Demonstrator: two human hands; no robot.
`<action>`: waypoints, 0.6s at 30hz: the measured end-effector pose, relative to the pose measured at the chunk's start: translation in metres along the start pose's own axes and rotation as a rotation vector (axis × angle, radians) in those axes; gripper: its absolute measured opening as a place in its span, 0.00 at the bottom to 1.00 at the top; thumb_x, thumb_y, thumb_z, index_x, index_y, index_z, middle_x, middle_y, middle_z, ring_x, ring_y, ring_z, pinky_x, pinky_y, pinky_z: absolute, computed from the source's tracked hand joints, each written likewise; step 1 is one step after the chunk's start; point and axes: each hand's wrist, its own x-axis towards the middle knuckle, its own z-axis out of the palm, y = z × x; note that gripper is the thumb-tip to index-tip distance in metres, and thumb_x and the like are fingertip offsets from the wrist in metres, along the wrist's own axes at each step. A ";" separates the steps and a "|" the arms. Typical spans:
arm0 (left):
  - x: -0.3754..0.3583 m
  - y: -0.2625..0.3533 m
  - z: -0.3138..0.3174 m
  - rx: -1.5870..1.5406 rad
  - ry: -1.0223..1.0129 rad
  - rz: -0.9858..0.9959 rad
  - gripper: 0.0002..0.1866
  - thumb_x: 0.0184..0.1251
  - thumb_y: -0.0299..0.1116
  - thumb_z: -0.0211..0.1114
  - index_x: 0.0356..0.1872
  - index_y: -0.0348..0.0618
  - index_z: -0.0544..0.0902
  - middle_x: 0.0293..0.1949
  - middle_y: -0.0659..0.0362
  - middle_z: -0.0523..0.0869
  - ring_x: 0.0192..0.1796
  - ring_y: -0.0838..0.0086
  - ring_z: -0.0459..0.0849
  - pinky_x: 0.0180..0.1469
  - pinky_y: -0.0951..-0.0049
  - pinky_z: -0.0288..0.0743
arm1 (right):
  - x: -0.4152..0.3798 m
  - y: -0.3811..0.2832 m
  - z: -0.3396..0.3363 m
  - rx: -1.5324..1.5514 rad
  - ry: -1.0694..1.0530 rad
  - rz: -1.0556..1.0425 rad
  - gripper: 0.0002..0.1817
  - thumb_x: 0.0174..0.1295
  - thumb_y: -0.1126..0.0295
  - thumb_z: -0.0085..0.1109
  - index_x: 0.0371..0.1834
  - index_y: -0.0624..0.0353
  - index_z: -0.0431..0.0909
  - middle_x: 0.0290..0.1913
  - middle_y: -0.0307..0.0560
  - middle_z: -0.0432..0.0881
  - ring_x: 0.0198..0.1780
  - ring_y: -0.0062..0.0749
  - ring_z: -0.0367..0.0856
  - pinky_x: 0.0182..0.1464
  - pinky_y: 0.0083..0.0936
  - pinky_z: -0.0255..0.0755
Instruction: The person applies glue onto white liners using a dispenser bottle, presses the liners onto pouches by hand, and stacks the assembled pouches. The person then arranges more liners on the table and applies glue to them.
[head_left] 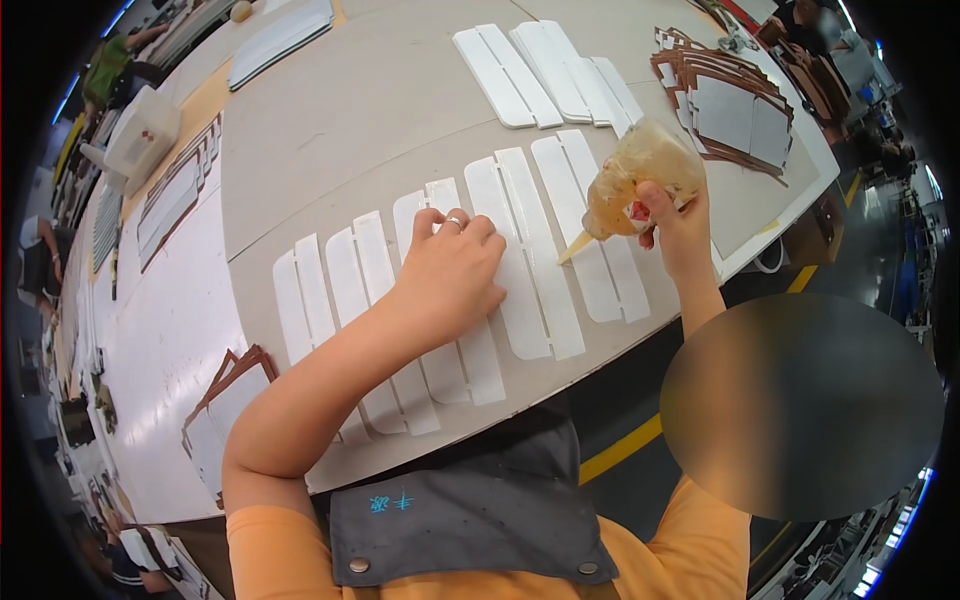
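My right hand (680, 220) is closed around a squeeze bottle of glue (645, 175), cloudy and yellowish, tilted with its narrow nozzle pointing down and left. The nozzle tip is over a gap in the row of white pieces. My left hand (455, 265) lies on a white strip (485, 365) in the middle of the row, its fingers bent over the upper part and partly covering it. Right of that hand is a white piece with a shiny wet-looking line (520, 215). Another white piece (590, 240) lies under the bottle's side of the row.
Stacked white pieces (505, 75) lie at the far side of the grey table (330, 130). Brown-edged panels (740, 115) are piled at the right corner, others (235, 400) at lower left. A white plastic container (140, 135) stands at the left. Other people are in the background.
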 end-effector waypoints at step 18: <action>0.025 -0.003 0.002 -0.044 0.164 -0.015 0.09 0.57 0.36 0.63 0.33 0.43 0.75 0.38 0.59 0.77 0.46 0.64 0.74 0.58 0.59 0.56 | 0.020 0.008 -0.039 0.360 0.068 0.073 0.31 0.55 0.45 0.61 0.50 0.59 0.68 0.35 0.38 0.77 0.24 0.24 0.76 0.23 0.20 0.73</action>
